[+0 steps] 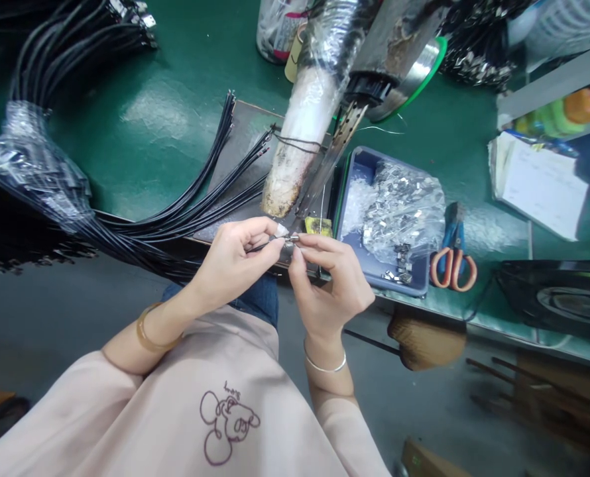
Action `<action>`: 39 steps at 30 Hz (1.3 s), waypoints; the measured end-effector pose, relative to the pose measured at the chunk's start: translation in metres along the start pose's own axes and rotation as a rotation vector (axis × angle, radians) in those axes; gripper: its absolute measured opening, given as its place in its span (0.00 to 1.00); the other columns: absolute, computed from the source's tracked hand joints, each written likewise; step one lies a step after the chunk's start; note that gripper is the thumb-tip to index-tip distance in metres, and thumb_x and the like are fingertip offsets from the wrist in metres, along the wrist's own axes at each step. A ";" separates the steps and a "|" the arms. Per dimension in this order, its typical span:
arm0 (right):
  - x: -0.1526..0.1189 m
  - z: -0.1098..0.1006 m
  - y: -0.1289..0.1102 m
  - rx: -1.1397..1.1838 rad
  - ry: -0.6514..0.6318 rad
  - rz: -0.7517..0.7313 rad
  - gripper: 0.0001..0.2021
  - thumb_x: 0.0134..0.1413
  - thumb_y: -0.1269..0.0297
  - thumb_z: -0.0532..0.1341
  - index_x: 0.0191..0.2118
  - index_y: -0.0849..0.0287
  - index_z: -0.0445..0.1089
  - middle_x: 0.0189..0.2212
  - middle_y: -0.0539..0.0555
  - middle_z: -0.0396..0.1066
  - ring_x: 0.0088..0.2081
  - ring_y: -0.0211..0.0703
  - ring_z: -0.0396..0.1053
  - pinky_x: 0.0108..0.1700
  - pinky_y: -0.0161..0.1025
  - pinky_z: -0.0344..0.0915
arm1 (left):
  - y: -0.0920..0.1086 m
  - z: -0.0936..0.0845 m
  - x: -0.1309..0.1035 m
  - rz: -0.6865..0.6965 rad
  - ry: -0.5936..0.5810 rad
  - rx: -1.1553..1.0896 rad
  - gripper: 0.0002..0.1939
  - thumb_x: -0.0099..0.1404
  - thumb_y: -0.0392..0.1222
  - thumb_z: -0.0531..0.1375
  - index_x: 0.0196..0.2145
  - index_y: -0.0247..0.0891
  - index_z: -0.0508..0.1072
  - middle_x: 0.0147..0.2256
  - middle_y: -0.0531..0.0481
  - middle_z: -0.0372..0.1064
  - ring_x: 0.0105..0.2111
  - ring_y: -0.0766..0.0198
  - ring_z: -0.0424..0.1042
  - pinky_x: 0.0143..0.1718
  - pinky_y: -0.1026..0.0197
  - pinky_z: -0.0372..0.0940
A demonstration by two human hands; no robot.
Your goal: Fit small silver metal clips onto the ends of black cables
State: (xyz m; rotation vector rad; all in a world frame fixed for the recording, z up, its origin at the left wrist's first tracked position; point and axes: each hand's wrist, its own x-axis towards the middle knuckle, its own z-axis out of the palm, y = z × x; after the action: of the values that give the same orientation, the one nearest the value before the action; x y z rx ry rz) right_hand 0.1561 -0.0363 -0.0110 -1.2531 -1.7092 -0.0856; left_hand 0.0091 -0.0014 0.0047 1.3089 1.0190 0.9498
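Note:
Between thumb and forefinger, my left hand (240, 255) pinches a black cable close to its end. My right hand (327, 275) meets it there, its fingertips closed on a small metal connector (294, 238) at the cable's tip. How far the connector sits on the cable cannot be made out. Just beyond my fingers hang a wrapped white tube (299, 126) and a metal soldering fixture (332, 156). A yellow sponge (318, 226) lies behind my right fingertips. Several black cables (195, 199) stretch across a dark board (235, 159) to the left of my hands.
A blue tray (419, 286) holds bagged metal connectors (399, 205). Orange-handled scissors (454, 258) lie beside it. At left, a plastic-wrapped cable bundle (41, 159) hangs over the table edge. Solder wire on a green-rimmed spool (419, 73), papers (541, 182) and a black fan-like device (563, 298) stand further off.

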 end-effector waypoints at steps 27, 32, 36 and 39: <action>-0.001 -0.001 0.001 0.016 -0.023 -0.001 0.09 0.58 0.76 0.66 0.37 0.54 0.70 0.37 0.51 0.81 0.39 0.39 0.80 0.42 0.36 0.76 | 0.000 -0.002 0.000 -0.004 -0.011 0.055 0.07 0.63 0.39 0.57 0.28 0.35 0.68 0.20 0.61 0.45 0.20 0.72 0.47 0.22 0.65 0.44; -0.001 -0.001 0.001 0.019 -0.022 -0.001 0.08 0.57 0.76 0.66 0.37 0.54 0.71 0.37 0.51 0.81 0.39 0.39 0.80 0.42 0.36 0.76 | 0.001 -0.001 0.001 -0.001 -0.004 0.050 0.07 0.63 0.39 0.58 0.27 0.35 0.68 0.19 0.61 0.45 0.20 0.72 0.46 0.22 0.65 0.45; -0.002 0.000 0.001 0.024 -0.031 0.002 0.09 0.57 0.77 0.67 0.37 0.55 0.71 0.37 0.51 0.81 0.39 0.38 0.80 0.43 0.35 0.76 | 0.001 -0.001 0.001 -0.007 -0.008 0.048 0.07 0.63 0.39 0.57 0.28 0.35 0.68 0.19 0.61 0.45 0.20 0.73 0.46 0.22 0.66 0.44; -0.002 -0.001 0.001 0.025 -0.037 -0.002 0.09 0.57 0.77 0.66 0.37 0.56 0.70 0.37 0.52 0.81 0.39 0.38 0.80 0.44 0.34 0.76 | 0.000 -0.001 0.002 -0.011 -0.014 0.043 0.07 0.63 0.39 0.58 0.27 0.35 0.68 0.19 0.61 0.45 0.20 0.73 0.46 0.21 0.66 0.44</action>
State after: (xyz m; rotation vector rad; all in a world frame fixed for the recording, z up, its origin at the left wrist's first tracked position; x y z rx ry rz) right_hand 0.1574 -0.0376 -0.0127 -1.2413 -1.7376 -0.0420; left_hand 0.0082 0.0004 0.0051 1.3425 1.0397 0.9132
